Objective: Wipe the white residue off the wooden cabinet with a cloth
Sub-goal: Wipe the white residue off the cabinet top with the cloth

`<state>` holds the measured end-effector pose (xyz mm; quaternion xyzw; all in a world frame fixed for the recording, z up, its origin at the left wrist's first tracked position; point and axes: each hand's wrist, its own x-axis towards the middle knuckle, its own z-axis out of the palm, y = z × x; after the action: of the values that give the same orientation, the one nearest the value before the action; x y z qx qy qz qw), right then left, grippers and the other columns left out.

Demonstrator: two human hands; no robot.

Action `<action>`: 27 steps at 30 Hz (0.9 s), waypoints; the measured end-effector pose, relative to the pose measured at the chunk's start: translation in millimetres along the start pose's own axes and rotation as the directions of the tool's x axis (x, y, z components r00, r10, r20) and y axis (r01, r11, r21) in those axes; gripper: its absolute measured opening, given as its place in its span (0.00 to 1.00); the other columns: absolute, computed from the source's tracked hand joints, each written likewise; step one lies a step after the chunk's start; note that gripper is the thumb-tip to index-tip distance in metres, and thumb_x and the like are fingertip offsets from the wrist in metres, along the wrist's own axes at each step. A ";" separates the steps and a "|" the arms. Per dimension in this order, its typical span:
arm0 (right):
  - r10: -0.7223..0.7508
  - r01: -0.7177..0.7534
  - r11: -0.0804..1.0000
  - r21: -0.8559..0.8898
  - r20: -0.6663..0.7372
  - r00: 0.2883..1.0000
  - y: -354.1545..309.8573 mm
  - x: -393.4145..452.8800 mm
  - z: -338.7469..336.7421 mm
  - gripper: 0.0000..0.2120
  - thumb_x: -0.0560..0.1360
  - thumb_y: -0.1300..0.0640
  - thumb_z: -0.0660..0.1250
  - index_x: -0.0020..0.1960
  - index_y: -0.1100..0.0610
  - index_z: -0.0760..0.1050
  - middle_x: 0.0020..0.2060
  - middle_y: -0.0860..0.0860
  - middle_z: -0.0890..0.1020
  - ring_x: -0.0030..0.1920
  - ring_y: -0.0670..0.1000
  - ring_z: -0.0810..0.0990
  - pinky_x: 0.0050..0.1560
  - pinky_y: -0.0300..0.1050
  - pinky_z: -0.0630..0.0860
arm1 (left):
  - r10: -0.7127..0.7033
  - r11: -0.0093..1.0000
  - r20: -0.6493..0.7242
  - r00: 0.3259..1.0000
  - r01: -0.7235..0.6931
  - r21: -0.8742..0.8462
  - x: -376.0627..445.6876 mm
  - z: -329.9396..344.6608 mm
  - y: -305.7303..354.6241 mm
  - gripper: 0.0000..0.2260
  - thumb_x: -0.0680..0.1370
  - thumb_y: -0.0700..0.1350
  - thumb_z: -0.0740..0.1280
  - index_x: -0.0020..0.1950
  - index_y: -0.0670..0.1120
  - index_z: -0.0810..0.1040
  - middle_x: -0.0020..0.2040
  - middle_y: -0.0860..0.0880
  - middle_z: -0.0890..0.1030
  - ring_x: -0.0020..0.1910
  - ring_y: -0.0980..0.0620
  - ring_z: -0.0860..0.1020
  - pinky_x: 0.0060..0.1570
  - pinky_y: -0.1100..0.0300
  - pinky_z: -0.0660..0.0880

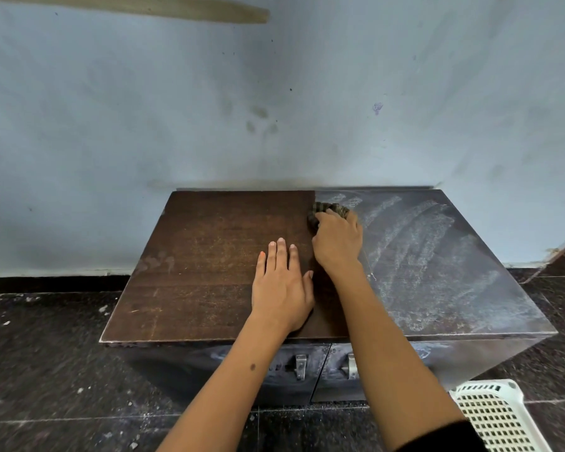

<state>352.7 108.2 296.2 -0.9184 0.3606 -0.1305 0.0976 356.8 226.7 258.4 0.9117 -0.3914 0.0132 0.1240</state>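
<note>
A low wooden cabinet (203,256) stands against the wall. The left half of its top is bare dark brown wood. White residue (431,256) streaks the right half. My right hand (338,243) grips a bunched dark cloth (327,210) near the back edge, right at the border between the bare and dusty halves. My left hand (282,285) lies flat on the bare wood with straight fingers, just left of my right wrist.
A pale blue wall (274,93) rises directly behind the cabinet. Two metal door handles (300,365) show on the cabinet front. A white perforated plastic basket (496,415) sits on the dark tiled floor (46,370) at the lower right. White specks dot the floor.
</note>
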 end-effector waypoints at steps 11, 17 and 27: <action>0.063 -0.063 0.998 -0.013 -0.008 0.998 -2.6 3.7 4.5 0.12 0.78 0.58 0.60 0.60 0.54 0.75 0.61 0.50 0.76 0.68 0.58 0.62 0.64 0.50 0.64 | -0.004 0.999 -0.042 0.999 0.003 -0.033 0.2 2.9 -1.2 0.39 0.70 0.56 0.31 0.76 0.41 0.55 0.77 0.40 0.53 0.77 0.43 0.50 0.74 0.50 0.44; 0.021 -0.019 0.999 -0.032 0.038 0.999 -5.3 53.7 6.8 0.13 0.78 0.58 0.60 0.61 0.56 0.74 0.61 0.53 0.76 0.67 0.59 0.63 0.63 0.50 0.63 | -0.003 1.000 -0.092 0.996 0.001 -0.019 0.1 5.4 -1.0 0.36 0.73 0.56 0.35 0.75 0.40 0.60 0.75 0.39 0.58 0.75 0.42 0.55 0.73 0.49 0.49; 0.013 -0.012 0.996 -0.087 0.017 1.000 -11.7 48.7 12.9 0.13 0.78 0.58 0.60 0.60 0.59 0.74 0.61 0.56 0.76 0.68 0.61 0.62 0.65 0.53 0.63 | -0.016 1.000 -0.041 0.999 0.016 -0.012 0.6 -0.6 -0.4 0.39 0.69 0.56 0.31 0.76 0.42 0.55 0.77 0.42 0.54 0.76 0.45 0.50 0.74 0.51 0.45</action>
<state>398.4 84.2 295.5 -0.9205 0.3709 -0.1062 0.0615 357.6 226.7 258.9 0.9137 -0.3815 0.0286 0.1374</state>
